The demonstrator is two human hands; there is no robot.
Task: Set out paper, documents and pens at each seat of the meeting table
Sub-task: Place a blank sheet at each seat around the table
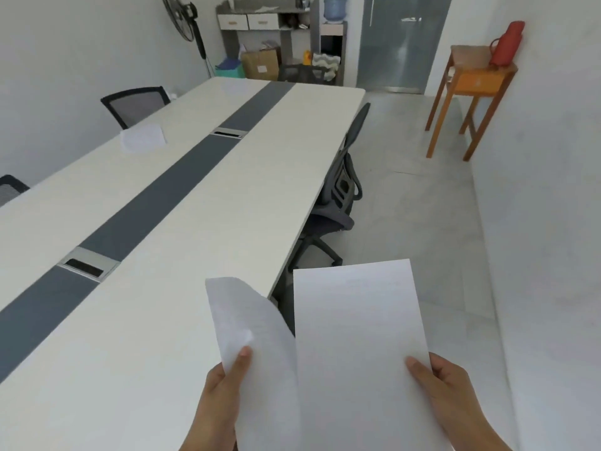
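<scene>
Left hand (pixel 224 395) pinches a curling sheet (pixel 250 320) over the desk (pixel 195 222) near its edge. Just beside it, the right hand (pixel 445 382) grips a flat sheet (pixel 357 336), fingers (pixel 418 367) closed on the paper. Well apart, a third sheet (pixel 143 138) lies on the desk's far side, before a chair (pixel 136 104).

Left hand (pixel 224 382) is pinching a curling sheet (pixel 250 320) over the tabletop (pixel 182 222) edge, right hand (pixel 445 382) is gripping a flat sheet (pixel 357 336) just beside it.

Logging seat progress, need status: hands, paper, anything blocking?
Left hand pinches a curling sheet; right hand holds a flat sheet. One paper already down by the mesh chair on the meeting table. No obstacle seen.
</scene>
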